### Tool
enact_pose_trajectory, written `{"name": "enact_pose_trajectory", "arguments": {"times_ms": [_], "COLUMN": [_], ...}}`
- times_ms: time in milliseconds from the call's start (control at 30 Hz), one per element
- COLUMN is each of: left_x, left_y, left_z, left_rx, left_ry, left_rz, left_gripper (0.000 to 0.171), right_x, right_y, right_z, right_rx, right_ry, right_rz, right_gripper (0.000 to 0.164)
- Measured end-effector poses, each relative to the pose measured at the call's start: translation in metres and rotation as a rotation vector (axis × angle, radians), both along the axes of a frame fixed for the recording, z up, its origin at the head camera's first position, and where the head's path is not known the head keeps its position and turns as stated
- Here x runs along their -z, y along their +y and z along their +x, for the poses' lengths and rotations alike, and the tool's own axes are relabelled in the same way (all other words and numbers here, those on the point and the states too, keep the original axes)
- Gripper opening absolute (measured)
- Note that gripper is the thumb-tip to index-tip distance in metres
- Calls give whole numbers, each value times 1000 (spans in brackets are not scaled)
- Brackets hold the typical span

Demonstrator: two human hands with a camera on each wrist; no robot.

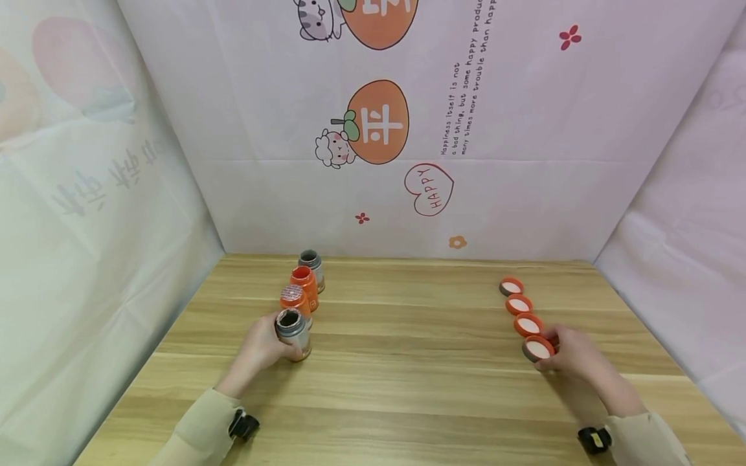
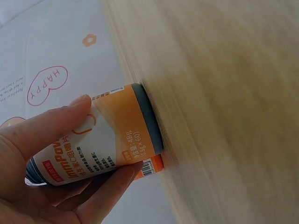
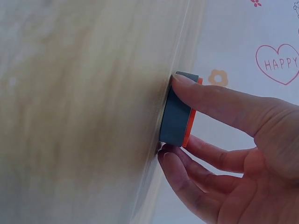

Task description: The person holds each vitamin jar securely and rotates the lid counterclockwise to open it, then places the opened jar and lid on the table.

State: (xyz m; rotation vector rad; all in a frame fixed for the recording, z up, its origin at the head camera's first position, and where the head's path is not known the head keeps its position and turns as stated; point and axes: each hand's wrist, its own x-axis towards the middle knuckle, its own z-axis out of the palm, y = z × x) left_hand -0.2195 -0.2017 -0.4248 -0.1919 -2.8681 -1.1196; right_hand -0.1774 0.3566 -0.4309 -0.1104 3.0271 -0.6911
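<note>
My left hand [image 1: 260, 345] grips a dark grey bottle [image 1: 296, 338] that stands upright, its mouth uncapped. In the left wrist view, thumb and fingers wrap the bottle's orange and white label [image 2: 112, 128]. Directly behind it stands an orange bottle [image 1: 296, 301] with a patterned seal over its top. On the right, my right hand [image 1: 574, 353] pinches a dark grey cap [image 1: 538, 350] at its edge. The cap lies on the wood with its white inside facing up; its grey side wall [image 3: 178, 114] and orange rim show in the right wrist view.
Behind the nearer bottles stand an uncapped orange bottle [image 1: 305, 285] and another uncapped grey bottle [image 1: 311, 265]. Two orange caps [image 1: 528, 325] [image 1: 519, 304] and a further grey-sided cap [image 1: 511, 287] continue the right-hand row. A printed cloth [image 1: 326, 207] hangs behind the wooden table [image 1: 408, 388].
</note>
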Motion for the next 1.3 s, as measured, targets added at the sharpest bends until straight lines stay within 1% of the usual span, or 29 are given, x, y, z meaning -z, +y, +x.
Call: {"name": "enact_pose_trajectory", "arguments": {"times_ms": [267, 733, 1100, 1300], "left_x": [1, -3, -4, -4], "left_y": [-1, -5, -7, -10], "left_z": [-1, -1, 0, 2], "left_rx": [-3, -25, -39, -19], "left_ry": [5, 4, -25, -46], "left_rz": [27, -14, -22, -11], "left_gripper": [64, 62, 67, 72], "right_x": [-2, -4, -3, -4], "right_y": [1, 1, 1, 1], "right_z": [-1, 0, 0, 0], "right_rx": [9, 10, 3, 6], "right_ry": [-13, -25, -10, -21], "right_rz": [-4, 0, 16, 20], "right_gripper": [58, 60, 57, 56]}}
